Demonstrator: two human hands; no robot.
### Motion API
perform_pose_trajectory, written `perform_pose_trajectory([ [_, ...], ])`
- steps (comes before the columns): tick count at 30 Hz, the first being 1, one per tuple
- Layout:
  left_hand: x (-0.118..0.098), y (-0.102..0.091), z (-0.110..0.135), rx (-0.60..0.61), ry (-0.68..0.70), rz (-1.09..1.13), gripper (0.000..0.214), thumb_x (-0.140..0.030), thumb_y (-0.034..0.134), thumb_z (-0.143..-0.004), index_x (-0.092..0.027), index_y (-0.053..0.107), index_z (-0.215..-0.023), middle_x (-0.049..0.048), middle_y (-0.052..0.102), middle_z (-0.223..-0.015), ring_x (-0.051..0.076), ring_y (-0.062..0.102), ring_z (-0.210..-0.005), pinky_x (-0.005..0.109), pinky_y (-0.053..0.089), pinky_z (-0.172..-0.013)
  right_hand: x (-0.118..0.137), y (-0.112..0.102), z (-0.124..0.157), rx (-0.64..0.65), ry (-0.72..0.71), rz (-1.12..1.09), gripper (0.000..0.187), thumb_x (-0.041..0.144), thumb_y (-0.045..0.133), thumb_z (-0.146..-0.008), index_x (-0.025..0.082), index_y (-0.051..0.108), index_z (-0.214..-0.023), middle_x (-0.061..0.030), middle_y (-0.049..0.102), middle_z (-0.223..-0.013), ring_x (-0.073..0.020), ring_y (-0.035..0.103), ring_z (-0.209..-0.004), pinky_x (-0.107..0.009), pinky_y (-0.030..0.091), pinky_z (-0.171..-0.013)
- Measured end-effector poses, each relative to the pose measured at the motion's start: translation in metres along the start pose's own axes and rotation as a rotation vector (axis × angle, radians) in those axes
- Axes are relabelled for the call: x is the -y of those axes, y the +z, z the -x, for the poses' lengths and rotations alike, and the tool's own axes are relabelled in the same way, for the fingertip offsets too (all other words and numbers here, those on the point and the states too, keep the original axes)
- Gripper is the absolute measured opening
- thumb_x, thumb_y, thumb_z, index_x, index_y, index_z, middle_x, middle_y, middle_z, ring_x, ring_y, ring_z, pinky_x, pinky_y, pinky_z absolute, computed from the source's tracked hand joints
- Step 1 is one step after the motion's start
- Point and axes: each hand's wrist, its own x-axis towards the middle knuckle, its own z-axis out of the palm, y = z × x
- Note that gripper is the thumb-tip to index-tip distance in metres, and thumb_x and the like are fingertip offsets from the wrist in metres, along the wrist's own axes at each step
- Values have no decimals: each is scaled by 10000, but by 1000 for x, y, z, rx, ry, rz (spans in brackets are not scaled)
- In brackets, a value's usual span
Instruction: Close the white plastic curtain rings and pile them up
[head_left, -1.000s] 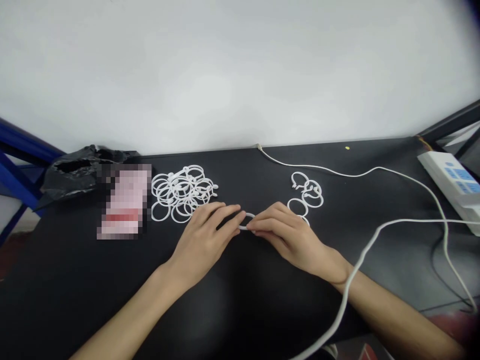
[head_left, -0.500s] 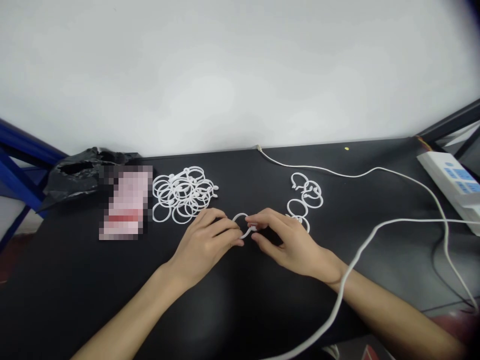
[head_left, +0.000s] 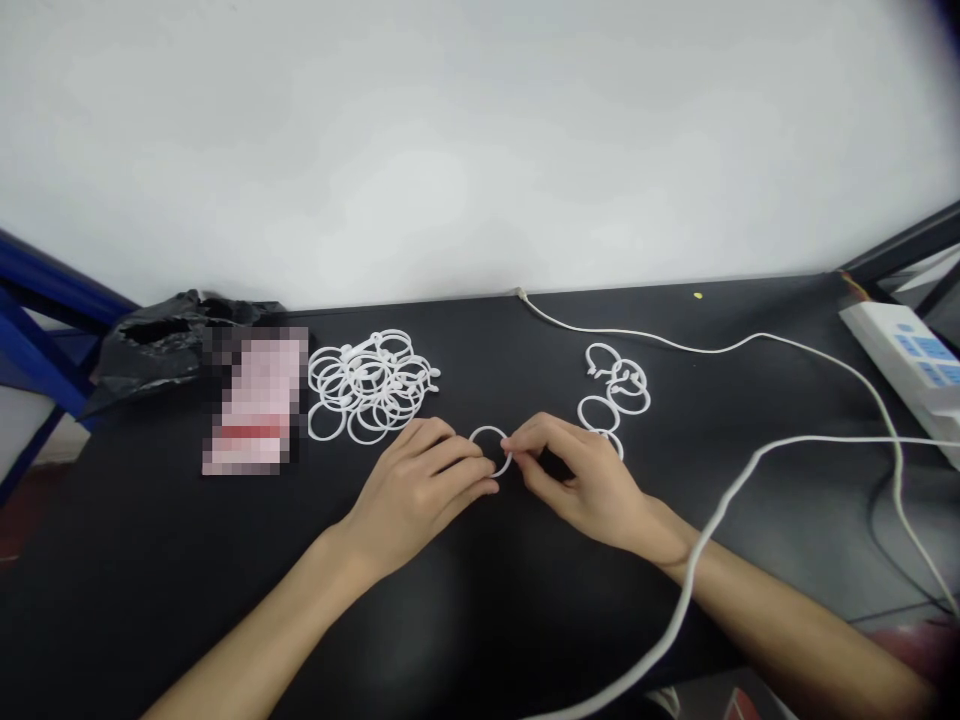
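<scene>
A single white plastic ring (head_left: 489,447) stands tilted up from the black table (head_left: 480,600) between my two hands. My left hand (head_left: 420,490) pinches its left lower side with curled fingers. My right hand (head_left: 577,470) pinches its right side between thumb and forefinger. A heap of several white rings (head_left: 371,385) lies just beyond my left hand. A smaller group of white rings (head_left: 615,392) lies just beyond my right hand, partly hidden by its fingers.
A white cable (head_left: 720,350) runs from the wall across the table's right side, and a second one (head_left: 705,560) crosses my right forearm. A white power strip (head_left: 911,355) sits far right. A black plastic bag (head_left: 161,340) and a blurred pink packet (head_left: 259,400) lie at left.
The ring lay flat under my stretched fingertips a second ago. Both hands have curled into pinches and tipped it up, so its full circle now shows.
</scene>
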Motion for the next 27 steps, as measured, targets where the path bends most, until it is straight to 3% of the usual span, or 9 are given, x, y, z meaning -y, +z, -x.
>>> perform_pose_trajectory([
  [5,-1,1,0,7,-6,9,71,-163,621,-916,-203,644,-970,-6,731,-919,163,570,-831,325,494,-771,-1,0,2,-4,-9,15,111,151,506,-945,202,592,-994,-27,652,-885,-122,641,-746,-251,535,-659],
  [10,0,-2,0,-16,-15,-30,118,-133,620,-900,-210,630,-988,-1,727,-917,174,583,-835,343,489,-783,-3,0,2,-40,6,92,187,180,540,-949,217,590,-1126,-19,680,-938,-112,655,-766,-238,549,-697],
  [13,7,-8,0,-134,-97,-214,130,-126,624,-876,-219,625,-966,16,715,-885,204,594,-847,383,483,-797,-6,-8,-1,-106,30,241,231,209,553,-946,220,571,-1176,-28,680,-972,-129,669,-803,-259,550,-723],
  [16,20,-15,2,-244,-226,-476,94,-172,644,-859,-225,618,-932,46,699,-888,251,589,-854,415,451,-754,-11,-20,-4,-199,69,506,167,255,540,-956,192,616,-1090,-42,671,-917,-145,654,-750,-264,510,-644],
  [22,36,-19,6,-189,-332,-697,58,-256,620,-876,-208,652,-878,78,690,-911,289,562,-880,430,378,-744,-17,-38,-3,-204,383,983,262,433,583,-919,188,661,-973,-37,682,-833,-169,605,-583,-279,327,-473],
  [27,33,-19,5,-193,-345,-738,111,-285,632,-873,-193,664,-819,76,703,-896,286,541,-862,421,364,-750,-15,-38,-3,-101,504,999,316,489,606,-886,196,657,-994,-35,704,-877,-198,646,-632,-275,326,-487],
])
